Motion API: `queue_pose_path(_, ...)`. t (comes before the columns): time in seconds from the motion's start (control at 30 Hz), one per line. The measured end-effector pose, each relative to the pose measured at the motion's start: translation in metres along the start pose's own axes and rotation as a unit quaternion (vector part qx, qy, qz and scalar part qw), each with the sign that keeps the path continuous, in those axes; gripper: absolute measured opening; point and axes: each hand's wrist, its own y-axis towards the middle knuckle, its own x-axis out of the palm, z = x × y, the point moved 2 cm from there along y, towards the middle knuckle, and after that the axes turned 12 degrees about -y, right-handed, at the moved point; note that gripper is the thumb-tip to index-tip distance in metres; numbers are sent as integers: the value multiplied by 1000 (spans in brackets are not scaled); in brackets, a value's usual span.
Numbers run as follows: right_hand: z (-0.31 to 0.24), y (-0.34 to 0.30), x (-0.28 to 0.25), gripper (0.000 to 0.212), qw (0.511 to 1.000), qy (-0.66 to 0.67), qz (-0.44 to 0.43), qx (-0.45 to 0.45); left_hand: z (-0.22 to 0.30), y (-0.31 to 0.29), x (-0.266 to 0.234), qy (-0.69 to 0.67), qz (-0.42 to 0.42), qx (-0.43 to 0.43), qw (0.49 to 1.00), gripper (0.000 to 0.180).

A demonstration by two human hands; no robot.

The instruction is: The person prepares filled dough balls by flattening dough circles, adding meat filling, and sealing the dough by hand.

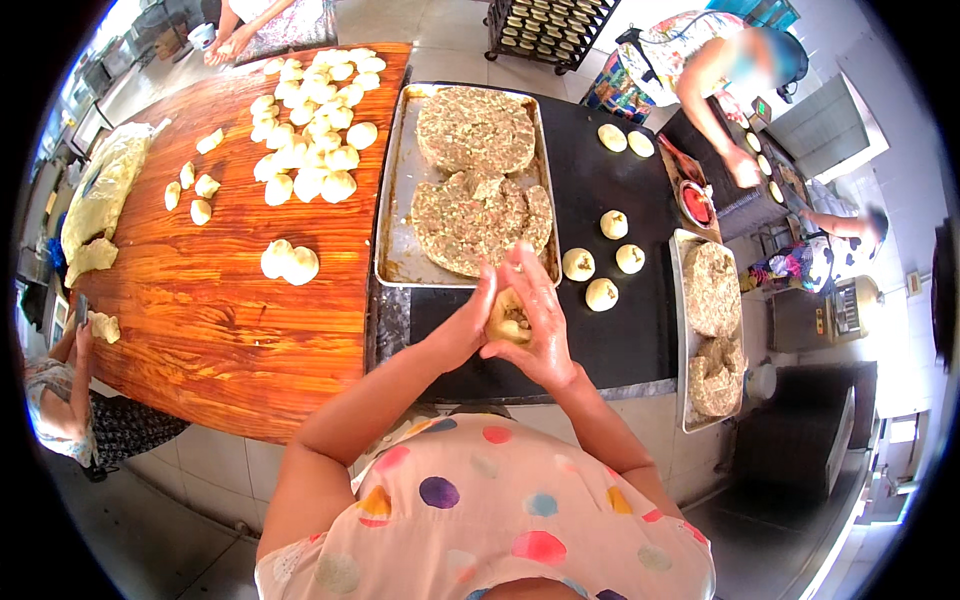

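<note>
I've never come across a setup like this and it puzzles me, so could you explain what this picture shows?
There's no machine here, just a person's bare hands. A wide fisheye camera on the person's head looks down, so straight edges bend near the rim. The left hand and right hand cup a piece of dough, its filling showing at the opening. Pale lumps lie on the wooden table to the left. Ahead, a tray bears two mounds of what looks like filling. Round buns sit on the black surface to its right.
</note>
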Motion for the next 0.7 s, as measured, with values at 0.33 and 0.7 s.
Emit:
queue_pose_path(0.33,-8,9,17,21,998,54,12,15,-16,2,-24,-244,15,27,969,74)
queue_pose_path(0.7,-13,5,18,23,992,98,29,73,-14,8,-20,-216,35,66,974,71)
